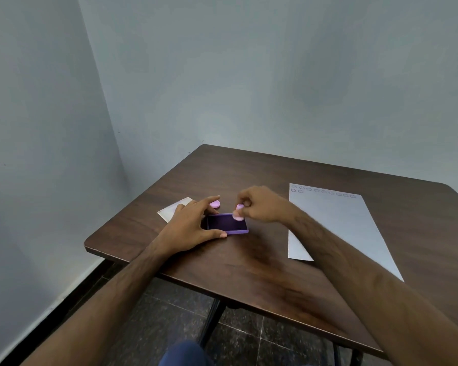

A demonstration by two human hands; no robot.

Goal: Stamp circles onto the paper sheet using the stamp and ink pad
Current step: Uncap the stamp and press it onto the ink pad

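A purple ink pad (pixel 226 224) lies open on the brown table, its dark pad facing up. My left hand (pixel 193 225) grips its left end between thumb and fingers. My right hand (pixel 262 204) pinches a small pink stamp (pixel 238 212), whose round face sits at the pad's far right corner. To the right lies the white paper sheet (pixel 333 223), with a row of faint stamped circles along its far edge and two more under that row at the left. My right forearm covers the sheet's near left part.
A pink round cap (pixel 215 204) rests just behind the ink pad by my left fingers. A small cream paper (pixel 173 209) lies under my left hand. The table's left edge (pixel 90 247) drops to a dark tiled floor; walls close in behind and left.
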